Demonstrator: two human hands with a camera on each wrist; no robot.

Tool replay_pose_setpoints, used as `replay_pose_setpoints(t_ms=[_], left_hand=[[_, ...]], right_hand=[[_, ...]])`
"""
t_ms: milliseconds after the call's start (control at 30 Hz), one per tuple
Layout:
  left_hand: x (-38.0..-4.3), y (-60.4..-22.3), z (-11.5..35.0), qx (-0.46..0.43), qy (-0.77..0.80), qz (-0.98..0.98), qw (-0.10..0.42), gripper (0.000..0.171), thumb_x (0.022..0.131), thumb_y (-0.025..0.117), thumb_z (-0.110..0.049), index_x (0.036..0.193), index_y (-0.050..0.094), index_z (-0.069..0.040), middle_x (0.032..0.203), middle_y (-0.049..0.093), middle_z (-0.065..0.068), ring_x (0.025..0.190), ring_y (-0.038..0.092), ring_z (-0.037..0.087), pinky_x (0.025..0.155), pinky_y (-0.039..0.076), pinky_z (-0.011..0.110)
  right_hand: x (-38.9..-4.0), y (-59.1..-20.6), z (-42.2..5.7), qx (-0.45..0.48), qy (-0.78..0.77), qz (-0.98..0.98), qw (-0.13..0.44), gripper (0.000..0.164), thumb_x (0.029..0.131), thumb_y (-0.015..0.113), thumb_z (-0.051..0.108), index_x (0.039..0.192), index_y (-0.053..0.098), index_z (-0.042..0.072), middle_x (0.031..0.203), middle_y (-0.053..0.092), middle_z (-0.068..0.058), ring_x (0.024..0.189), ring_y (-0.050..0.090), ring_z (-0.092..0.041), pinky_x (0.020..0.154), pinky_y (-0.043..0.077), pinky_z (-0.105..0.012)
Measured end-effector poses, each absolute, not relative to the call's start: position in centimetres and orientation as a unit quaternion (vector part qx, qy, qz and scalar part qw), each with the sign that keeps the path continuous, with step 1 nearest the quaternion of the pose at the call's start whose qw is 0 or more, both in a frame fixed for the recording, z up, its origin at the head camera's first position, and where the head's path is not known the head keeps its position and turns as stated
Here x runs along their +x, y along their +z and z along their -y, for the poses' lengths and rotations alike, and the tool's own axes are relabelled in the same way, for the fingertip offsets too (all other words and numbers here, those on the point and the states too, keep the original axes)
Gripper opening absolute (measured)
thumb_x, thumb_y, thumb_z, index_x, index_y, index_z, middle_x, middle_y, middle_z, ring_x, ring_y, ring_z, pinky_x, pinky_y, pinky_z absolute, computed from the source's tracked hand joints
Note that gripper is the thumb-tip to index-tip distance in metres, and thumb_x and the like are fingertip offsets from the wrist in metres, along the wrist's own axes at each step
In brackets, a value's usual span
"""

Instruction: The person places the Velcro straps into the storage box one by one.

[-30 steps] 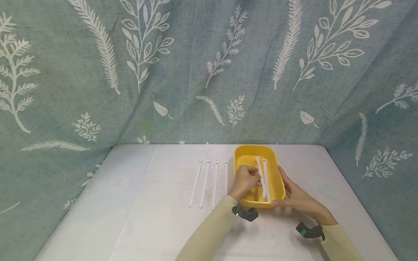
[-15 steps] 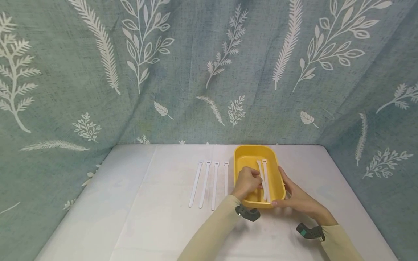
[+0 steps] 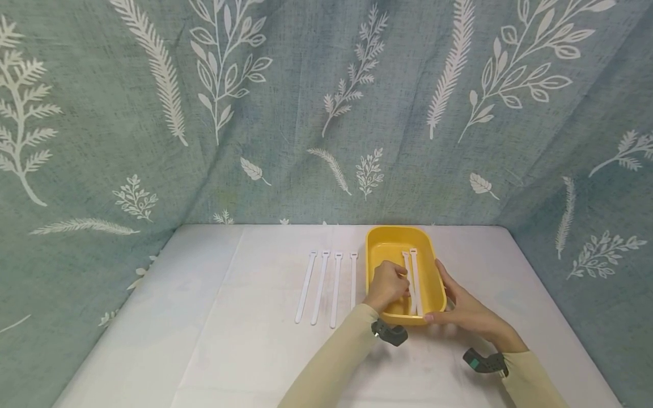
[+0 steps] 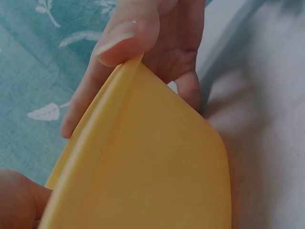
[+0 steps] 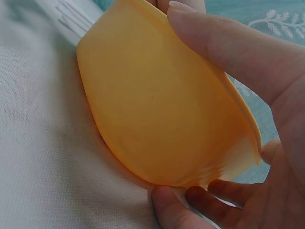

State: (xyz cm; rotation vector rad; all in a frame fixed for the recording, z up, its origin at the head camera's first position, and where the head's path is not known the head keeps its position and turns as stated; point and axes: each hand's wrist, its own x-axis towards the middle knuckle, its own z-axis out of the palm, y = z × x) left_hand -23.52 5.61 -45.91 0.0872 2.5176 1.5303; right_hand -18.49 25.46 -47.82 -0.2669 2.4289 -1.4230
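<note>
My left hand [image 3: 389, 285] is inside the yellow tray [image 3: 376, 235], its curled fingertips on a white cable tie [image 3: 407, 263] with a wider head at the far end. Just right of that tie lies a second white cable tie [image 3: 415, 272], with a slot in its head. My right hand [image 3: 466, 309] grips the tray's near right corner. In the right wrist view its thumb lies along the rim of the tray [image 5: 157, 95] and the other fingers are at the base. The left wrist view shows only part of my left hand [image 4: 19, 200], behind the tray wall.
Left of the tray, several more white cable ties [image 3: 320, 286] lie side by side on the white table [image 3: 229, 340], heads toward the back. A patterned green curtain [image 3: 285, 113] hangs behind the table and along both sides.
The left tie in the tray has shifted slightly toward me, and its head now lies lower. My left hand has moved slightly right with it. My right hand stays on the tray.
</note>
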Motion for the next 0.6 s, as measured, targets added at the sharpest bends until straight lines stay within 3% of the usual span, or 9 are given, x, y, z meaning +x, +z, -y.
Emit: replay_pose_setpoints(t_ms=[367,600], left_hand=[[-23.63,-46.09,-5.93,0.023,0.51,-0.852,0.113,0.03,0.088,0.068,0.005,0.118,0.072,0.006,0.08,0.076,0.008,0.058,0.073,0.015,0.048,0.053,0.018],[-23.67,-46.3,-5.99,0.038,0.501,-0.857,0.113,0.029,0.086,0.066,0.009,0.115,0.073,0.009,0.075,0.075,0.012,0.053,0.071,0.014,0.046,0.054,0.019]], right_hand=[[-18.26,-47.3,-25.29,-0.098,-0.492,-0.851,0.153,0.131,0.081,0.086,0.034,0.165,-0.015,0.029,0.176,-0.001,-0.016,0.157,0.006,-0.055,0.114,0.016,-0.084],[-18.29,-47.27,-25.3,-0.099,-0.495,-0.849,0.156,0.132,0.081,0.086,0.034,0.165,-0.016,0.028,0.176,-0.003,-0.014,0.158,0.003,-0.055,0.115,0.012,-0.084]])
